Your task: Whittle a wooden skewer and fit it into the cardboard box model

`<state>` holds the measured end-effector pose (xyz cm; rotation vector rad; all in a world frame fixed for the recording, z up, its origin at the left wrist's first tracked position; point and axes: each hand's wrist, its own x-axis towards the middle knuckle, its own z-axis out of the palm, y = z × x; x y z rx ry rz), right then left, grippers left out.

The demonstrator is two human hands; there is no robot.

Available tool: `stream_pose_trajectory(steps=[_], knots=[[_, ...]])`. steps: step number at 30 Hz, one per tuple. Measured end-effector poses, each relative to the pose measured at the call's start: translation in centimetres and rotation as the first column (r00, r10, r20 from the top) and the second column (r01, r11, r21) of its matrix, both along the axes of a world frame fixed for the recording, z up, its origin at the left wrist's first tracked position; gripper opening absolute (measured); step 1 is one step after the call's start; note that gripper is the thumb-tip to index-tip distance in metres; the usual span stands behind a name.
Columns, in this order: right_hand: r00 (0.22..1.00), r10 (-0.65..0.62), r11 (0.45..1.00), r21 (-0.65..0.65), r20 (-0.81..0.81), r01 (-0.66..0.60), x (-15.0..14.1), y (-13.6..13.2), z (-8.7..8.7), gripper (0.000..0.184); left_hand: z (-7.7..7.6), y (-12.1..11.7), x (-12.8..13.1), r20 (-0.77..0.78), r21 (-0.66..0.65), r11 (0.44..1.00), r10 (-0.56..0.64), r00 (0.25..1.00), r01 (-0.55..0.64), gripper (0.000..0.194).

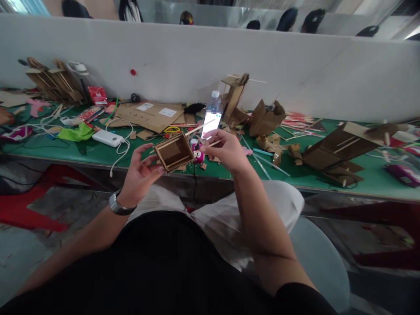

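My left hand (141, 177), a watch on its wrist, is closed on the side of a small open cardboard box (179, 166). The box is tilted so that its hollow inside faces me, and corrugated edges show along the rim. Between the thumb and fingers of my right hand (228, 152) is a thin wooden stick (215, 143), just right of the box. Another pale stick (197, 128) runs from the box's upper right corner towards a lit phone (211, 124). Whether it is fixed to the box, I cannot tell.
Scraps cover the green table (144, 162). A clear bottle (214, 102) stands behind the phone. Cardboard structures (343, 146) are at right, a flat cardboard sheet (149, 114) and white power bank (108, 138) at left. A pale partition (183, 57) rises behind, with people's heads beyond.
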<state>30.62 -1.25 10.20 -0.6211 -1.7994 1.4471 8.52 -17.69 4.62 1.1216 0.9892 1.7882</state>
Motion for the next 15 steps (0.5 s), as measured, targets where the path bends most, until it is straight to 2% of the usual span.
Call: stream_pose_trajectory(steps=[1,2,5,8,12,15], knots=[[0.994,-0.007,0.994,-0.109,-0.108,-0.005,-0.4,0.0,-0.3,0.053,-0.1,0.1,0.1,-0.003,0.010,1.000,0.011,1.000,-0.011,0.069],[0.987,-0.011,0.988,-0.152,-0.159,-0.014,-1.0,0.0,-0.7,0.057,-0.3,0.2,0.3,-0.008,0.016,1.000,0.017,1.000,-0.017,0.068],[0.976,0.008,0.975,-0.215,-0.217,-0.056,-2.7,-0.5,-1.9,0.049,-0.9,0.6,0.7,-0.030,0.018,1.000,0.023,0.999,-0.023,0.066],[0.961,0.049,0.962,-0.247,-0.272,-0.119,-4.0,-1.6,-2.6,0.054,-1.3,0.9,1.1,-0.036,0.020,0.998,0.059,0.998,-0.059,0.065],[0.941,0.126,0.934,-0.283,-0.315,-0.220,-4.4,-2.7,-2.6,0.063,-1.4,1.2,1.5,-0.038,0.024,0.995,0.100,0.994,-0.100,0.064],[0.934,0.151,0.909,-0.326,-0.325,-0.260,-4.2,-2.9,-2.5,0.056,-1.4,1.3,1.8,-0.052,-0.008,0.997,0.081,0.995,-0.082,0.062]])
